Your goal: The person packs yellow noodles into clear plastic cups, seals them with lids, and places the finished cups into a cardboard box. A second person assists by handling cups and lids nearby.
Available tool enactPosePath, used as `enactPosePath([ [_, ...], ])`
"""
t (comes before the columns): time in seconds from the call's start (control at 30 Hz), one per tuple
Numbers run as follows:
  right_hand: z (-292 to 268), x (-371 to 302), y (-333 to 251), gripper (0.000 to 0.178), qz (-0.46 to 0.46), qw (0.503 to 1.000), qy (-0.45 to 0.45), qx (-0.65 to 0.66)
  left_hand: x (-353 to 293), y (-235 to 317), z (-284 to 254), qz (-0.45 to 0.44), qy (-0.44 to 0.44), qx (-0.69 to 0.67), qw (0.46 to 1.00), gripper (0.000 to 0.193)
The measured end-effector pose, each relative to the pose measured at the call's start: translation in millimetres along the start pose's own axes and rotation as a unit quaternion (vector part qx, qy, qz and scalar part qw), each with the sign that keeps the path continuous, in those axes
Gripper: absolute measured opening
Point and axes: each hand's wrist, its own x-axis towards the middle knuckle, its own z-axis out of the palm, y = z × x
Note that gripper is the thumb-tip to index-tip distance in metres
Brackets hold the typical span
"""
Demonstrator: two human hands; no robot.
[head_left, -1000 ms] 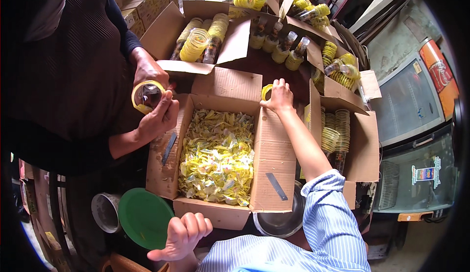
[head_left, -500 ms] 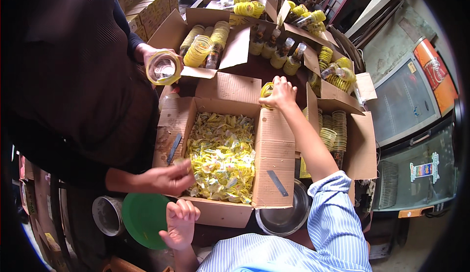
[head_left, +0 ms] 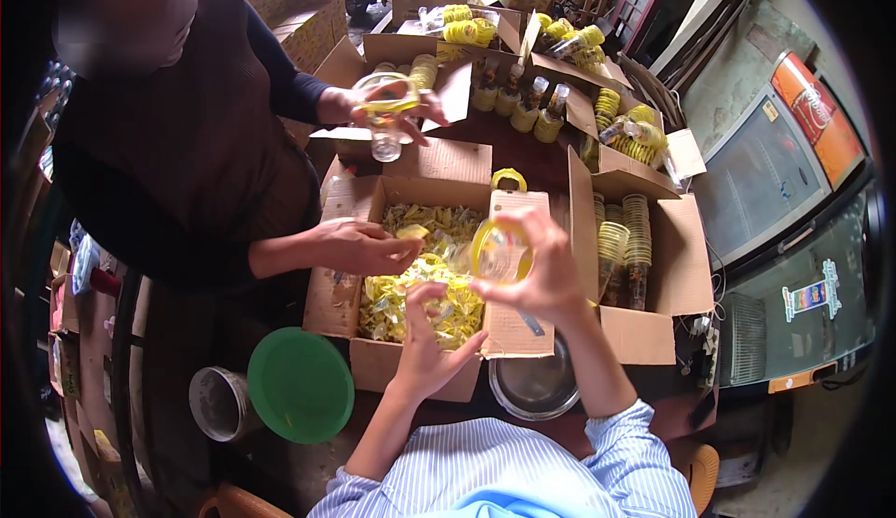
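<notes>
1. I see the right hand (head_left: 546, 273) gripping a clear container (head_left: 499, 255) — see-through, slightly blurred, banded in yellow.
2. It's held up over the right side of the open carton (head_left: 371, 357).
3. The left hand (head_left: 431, 343) is empty — fingers bent, thumb spread — near it.

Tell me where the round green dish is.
In the head view, the round green dish is at lower left, between the whitish tub and the cardboard box of yellow wrappers.
</notes>
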Motion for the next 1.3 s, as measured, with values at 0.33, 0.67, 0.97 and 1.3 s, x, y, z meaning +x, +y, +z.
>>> enactPosePath([
  [0.33,16.2,-90.1,-30.1,0.062,0.005,0.991,0.039,0.124,-35.8,-17.6,10.6,0.051,-0.031,-0.029,0.998,0.06],
  [0.67,18.5,-98.2,-45.3,0.033,-0.074,0.991,0.098,-0.057,-49.3,-14.5,16.3,0.108,0.0,0.002,0.994,0.055],
  [0.97,22.5,-101.8,-39.5,0.023,-0.136,0.986,0.087,-0.043,-47.8,-12.2,11.6,0.111,-0.009,0.004,0.994,0.058],
  [1.3,27.4,-95.3,-23.5,0.02,-0.158,0.98,0.004,-0.123,-24.4,26.5,-8.6,0.016,-0.154,-0.01,0.988,0.059],
])
